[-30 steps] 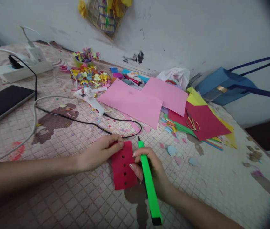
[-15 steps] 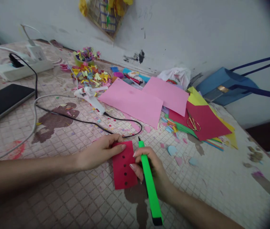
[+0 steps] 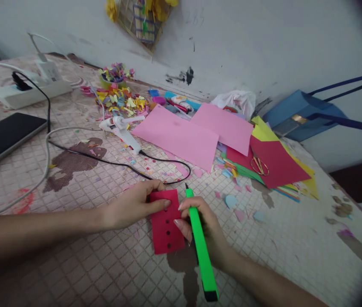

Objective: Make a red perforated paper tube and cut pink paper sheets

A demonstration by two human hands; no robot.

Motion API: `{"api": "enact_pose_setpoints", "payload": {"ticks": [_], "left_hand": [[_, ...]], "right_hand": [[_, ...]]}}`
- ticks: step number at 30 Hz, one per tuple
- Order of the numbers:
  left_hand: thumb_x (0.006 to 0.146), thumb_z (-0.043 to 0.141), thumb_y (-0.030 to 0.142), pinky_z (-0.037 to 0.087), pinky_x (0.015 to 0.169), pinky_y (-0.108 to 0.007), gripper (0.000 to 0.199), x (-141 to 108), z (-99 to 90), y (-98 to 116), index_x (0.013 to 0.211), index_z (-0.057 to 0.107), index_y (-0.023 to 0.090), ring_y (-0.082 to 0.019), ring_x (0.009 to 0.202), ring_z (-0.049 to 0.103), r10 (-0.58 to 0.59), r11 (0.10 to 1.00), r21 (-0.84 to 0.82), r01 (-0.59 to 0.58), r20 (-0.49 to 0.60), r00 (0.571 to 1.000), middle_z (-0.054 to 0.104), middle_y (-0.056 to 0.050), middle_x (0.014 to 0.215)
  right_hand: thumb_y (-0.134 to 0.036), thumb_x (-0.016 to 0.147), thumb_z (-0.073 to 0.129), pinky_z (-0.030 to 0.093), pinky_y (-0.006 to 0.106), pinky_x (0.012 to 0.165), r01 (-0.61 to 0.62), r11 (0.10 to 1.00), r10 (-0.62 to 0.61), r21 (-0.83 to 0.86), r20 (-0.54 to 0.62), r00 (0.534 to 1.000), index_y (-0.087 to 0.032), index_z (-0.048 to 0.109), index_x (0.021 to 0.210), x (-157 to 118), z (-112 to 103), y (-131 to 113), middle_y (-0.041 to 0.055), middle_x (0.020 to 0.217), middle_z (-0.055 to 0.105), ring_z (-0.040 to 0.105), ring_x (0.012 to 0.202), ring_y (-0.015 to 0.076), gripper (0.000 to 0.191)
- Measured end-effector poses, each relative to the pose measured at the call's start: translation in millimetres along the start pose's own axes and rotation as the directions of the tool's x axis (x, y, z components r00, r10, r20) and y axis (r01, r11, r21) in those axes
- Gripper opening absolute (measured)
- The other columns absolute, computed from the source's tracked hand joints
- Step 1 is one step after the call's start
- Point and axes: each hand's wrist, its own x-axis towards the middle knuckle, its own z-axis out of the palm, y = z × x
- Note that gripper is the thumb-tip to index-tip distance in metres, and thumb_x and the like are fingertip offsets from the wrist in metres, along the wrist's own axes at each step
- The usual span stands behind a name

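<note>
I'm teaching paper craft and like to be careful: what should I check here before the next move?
1. Left hand on the red paper: ok, at its upper end.
2. Right hand gripping the green marker: ok.
3. Marker uncapped: ok, dark tip showing.
4. Tip off the red paper: ok, beyond its right edge.
5. Glue gun switched off: cannot tell.
6. Cloth free of paper scraps: not ok.

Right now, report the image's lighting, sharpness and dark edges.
Head view: muted light with no strong glare on the wall; head view: black shading in both right-hand corners; head view: the green pen stands out brightly, while the distant paper scraps look soft.
</note>
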Motion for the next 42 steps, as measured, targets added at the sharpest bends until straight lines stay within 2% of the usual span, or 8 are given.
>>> {"api": "enact_pose_setpoints", "payload": {"ticks": [4,9,16,22,27,31,37,42], "left_hand": [[0.089,0.046,0.045,0.037,0.056,-0.024,0.029,0.2,-0.2,2.2,0.077,0.048,0.018,-0.012,0.063,0.045,0.027,0.999,0.043,-0.026,-0.022,0.999,0.049,0.003,0.070],[0.093,0.036,0.045,0.038,0.061,-0.026,0.035,0.4,-0.4,5.4,0.072,0.044,0.019,-0.013,0.064,0.042,0.041,0.994,0.109,-0.033,-0.073,0.997,0.045,0.003,0.069],[0.092,0.038,0.044,0.040,0.064,-0.026,0.031,0.2,-2.3,6.3,0.077,0.049,0.019,-0.014,0.069,0.046,0.053,0.993,0.110,-0.052,-0.007,0.999,0.051,0.001,0.074],[0.090,0.046,0.040,0.042,0.064,-0.026,0.024,-1.0,-3.1,1.2,0.087,0.051,0.017,-0.014,0.071,0.050,0.075,0.997,0.023,-0.077,0.063,0.995,0.055,0.000,0.080],[0.085,0.057,0.039,0.040,0.060,-0.025,0.023,-1.4,-1.5,-4.8,0.090,0.048,0.018,-0.014,0.070,0.054,0.078,0.995,0.050,-0.082,0.076,0.994,0.058,0.001,0.080],[0.083,0.059,0.036,0.038,0.058,-0.025,0.021,-2.4,0.4,-4.4,0.090,0.049,0.019,-0.015,0.070,0.054,0.083,0.985,0.150,-0.088,0.042,0.996,0.059,0.001,0.079],[0.086,0.052,0.036,0.034,0.054,-0.025,0.019,-6.8,3.4,1.6,0.082,0.048,0.018,-0.012,0.061,0.047,0.082,0.946,0.318,-0.068,-0.030,0.996,0.051,0.003,0.069],[0.092,0.044,0.039,0.033,0.054,-0.025,0.025,-7.0,4.5,-1.4,0.079,0.046,0.019,-0.012,0.059,0.043,0.111,0.942,0.325,-0.088,-0.053,0.992,0.047,0.004,0.067]], "right_hand": [[-0.015,0.081,0.062,0.039,0.020,0.050,0.006,1.000,-0.006,-0.003,-0.005,1.000,-0.028,0.054,0.097,0.7,-0.6,-1.2,-0.0062,0.068,0.051,0.046,0.054,0.0093,0.022],[-0.016,0.082,0.061,0.040,0.020,0.049,-0.007,1.000,0.007,0.017,-0.007,1.000,-0.027,0.054,0.096,1.9,0.4,-3.1,-0.0057,0.068,0.051,0.047,0.053,0.0094,0.020],[-0.018,0.082,0.061,0.033,0.019,0.043,-0.069,0.994,0.069,0.079,0.008,0.998,-0.026,0.053,0.096,0.3,1.4,-3.0,-0.0065,0.068,0.048,0.040,0.048,0.0072,0.018],[-0.015,0.081,0.062,0.036,0.019,0.046,-0.009,1.000,0.010,0.025,-0.022,1.000,-0.027,0.054,0.095,1.1,1.3,-3.4,-0.0067,0.066,0.047,0.043,0.051,0.0082,0.020],[-0.016,0.082,0.063,0.037,0.019,0.049,-0.019,0.999,0.019,0.040,-0.001,1.000,-0.028,0.054,0.098,0.4,0.3,1.8,-0.0059,0.069,0.050,0.045,0.055,0.0087,0.022],[-0.017,0.083,0.063,0.036,0.020,0.048,-0.043,0.997,0.041,0.063,0.026,0.999,-0.028,0.055,0.101,-2.1,0.0,5.6,-0.0053,0.071,0.050,0.045,0.055,0.0086,0.022],[-0.014,0.082,0.063,0.039,0.020,0.054,-0.014,1.000,0.013,0.025,0.013,1.000,-0.029,0.055,0.100,-2.9,-0.1,6.5,-0.0045,0.075,0.053,0.048,0.061,0.0099,0.025],[-0.013,0.082,0.062,0.039,0.020,0.054,0.029,1.000,-0.029,0.010,0.009,1.000,-0.029,0.055,0.100,-1.8,-0.3,4.5,-0.0054,0.072,0.051,0.046,0.059,0.0095,0.024]]}}
